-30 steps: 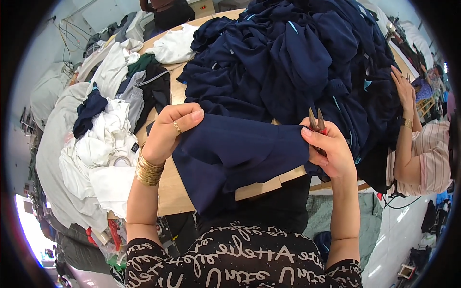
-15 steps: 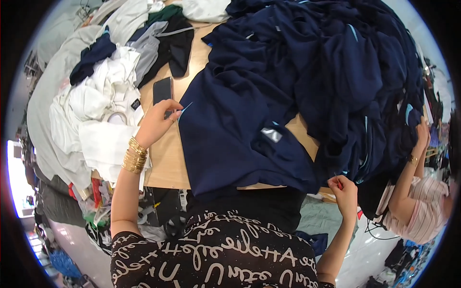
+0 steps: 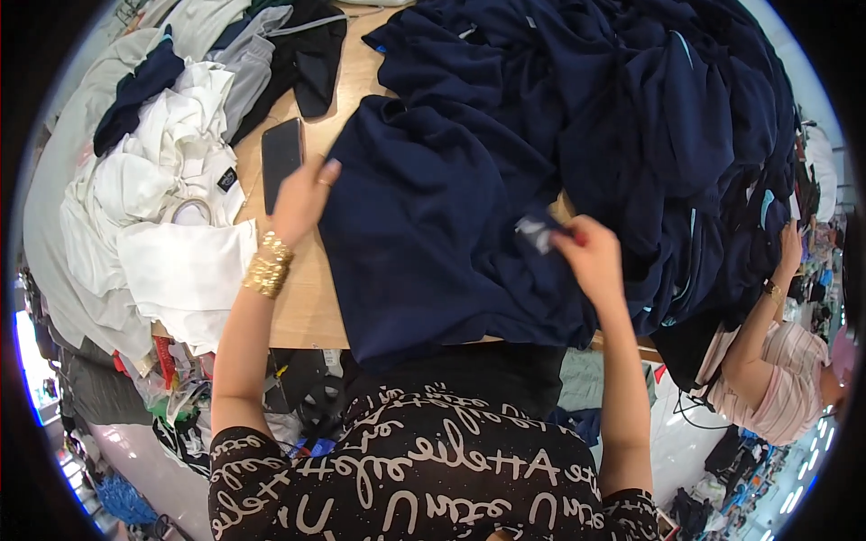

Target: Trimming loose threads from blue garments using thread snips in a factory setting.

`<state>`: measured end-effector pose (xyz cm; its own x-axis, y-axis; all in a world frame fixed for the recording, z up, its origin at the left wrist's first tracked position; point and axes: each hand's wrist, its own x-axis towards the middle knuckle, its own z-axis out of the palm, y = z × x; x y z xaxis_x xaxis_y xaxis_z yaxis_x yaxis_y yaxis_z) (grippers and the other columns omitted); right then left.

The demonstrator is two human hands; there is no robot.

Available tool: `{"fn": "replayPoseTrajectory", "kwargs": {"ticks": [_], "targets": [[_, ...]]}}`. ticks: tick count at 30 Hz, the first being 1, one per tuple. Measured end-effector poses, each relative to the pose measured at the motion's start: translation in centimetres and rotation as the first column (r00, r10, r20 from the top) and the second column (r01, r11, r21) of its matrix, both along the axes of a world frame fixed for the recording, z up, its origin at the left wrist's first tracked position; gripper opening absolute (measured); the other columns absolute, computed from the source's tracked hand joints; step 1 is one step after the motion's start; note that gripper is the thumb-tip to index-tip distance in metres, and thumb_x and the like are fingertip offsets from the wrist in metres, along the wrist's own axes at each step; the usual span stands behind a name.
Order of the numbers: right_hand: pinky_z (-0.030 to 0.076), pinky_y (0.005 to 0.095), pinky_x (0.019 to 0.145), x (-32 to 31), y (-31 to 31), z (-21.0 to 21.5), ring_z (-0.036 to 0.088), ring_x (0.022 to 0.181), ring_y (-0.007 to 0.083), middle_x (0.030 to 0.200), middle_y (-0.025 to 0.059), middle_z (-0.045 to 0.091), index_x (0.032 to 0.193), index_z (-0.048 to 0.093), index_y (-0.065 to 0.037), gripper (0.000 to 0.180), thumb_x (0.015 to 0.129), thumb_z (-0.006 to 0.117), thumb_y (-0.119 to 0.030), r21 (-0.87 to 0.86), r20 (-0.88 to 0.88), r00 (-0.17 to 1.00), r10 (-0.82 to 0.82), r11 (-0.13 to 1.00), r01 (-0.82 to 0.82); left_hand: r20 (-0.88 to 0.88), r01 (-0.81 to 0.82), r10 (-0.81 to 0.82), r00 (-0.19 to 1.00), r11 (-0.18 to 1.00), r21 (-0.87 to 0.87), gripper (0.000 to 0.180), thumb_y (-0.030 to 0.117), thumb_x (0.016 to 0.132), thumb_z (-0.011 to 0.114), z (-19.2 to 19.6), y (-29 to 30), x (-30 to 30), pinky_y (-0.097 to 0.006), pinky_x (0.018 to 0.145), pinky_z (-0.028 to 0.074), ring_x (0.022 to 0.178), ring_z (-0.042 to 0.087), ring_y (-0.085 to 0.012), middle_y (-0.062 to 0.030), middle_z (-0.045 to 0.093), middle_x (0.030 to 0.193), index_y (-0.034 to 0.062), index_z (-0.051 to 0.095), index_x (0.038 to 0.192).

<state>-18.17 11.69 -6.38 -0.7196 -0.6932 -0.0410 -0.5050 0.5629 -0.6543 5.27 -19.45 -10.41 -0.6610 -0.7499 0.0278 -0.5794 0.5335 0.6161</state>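
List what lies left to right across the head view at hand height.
White garments → black phone → left hand → spread navy garment → right hand → navy pile → co-worker's arm.

The scene is evenly and brightly lit from overhead, and only soft shadows are cast on the bench (image 3: 311,298). Straight edges are bent strongly toward the black circular rim. The right hand (image 3: 591,257) is slightly smeared by motion blur.

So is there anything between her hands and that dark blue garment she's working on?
Nothing visible. The left hand rests on the left edge of the navy garment spread on the wooden table, and the right hand pinches a small pale tag on it. The black phone lies just left, apart.
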Motion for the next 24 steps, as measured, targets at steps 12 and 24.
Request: {"fn": "replayPoseTrajectory", "kwargs": {"ticks": [12,24], "targets": [[0.041,0.0180,0.068,-1.1,4.3,6.9,0.052,0.072,0.0047,0.081,0.0010,0.064,0.108,0.063,-0.004,0.026,0.084,0.065,-0.014,-0.305,-0.293,0.894,-0.339,0.919,0.249,-0.243,0.318,-0.252,0.937,0.901,0.294,0.023,0.018,0.087,0.059,5.8,0.7,4.5,-0.026,0.077,0.046,0.088,0.057,-0.0113,-0.0039,0.060,0.096,0.0030,0.057,0.105],[0.049,0.0267,0.062,12.4,-2.5,-1.2,0.063,0.070,0.0178,0.091,0.0108,0.065,0.101,0.061,-0.002,0.018,0.083,0.061,-0.007,-0.207,0.098,0.871,0.481,0.866,-0.455,0.002,-0.176,0.319,0.948,0.520,0.836,0.020,0.019,0.086,0.063,-0.7,9.5,10.3,-0.021,0.049,0.047,0.057,0.059,-0.0105,-0.0056,0.060,0.069,-0.0005,0.058,0.089]]}}
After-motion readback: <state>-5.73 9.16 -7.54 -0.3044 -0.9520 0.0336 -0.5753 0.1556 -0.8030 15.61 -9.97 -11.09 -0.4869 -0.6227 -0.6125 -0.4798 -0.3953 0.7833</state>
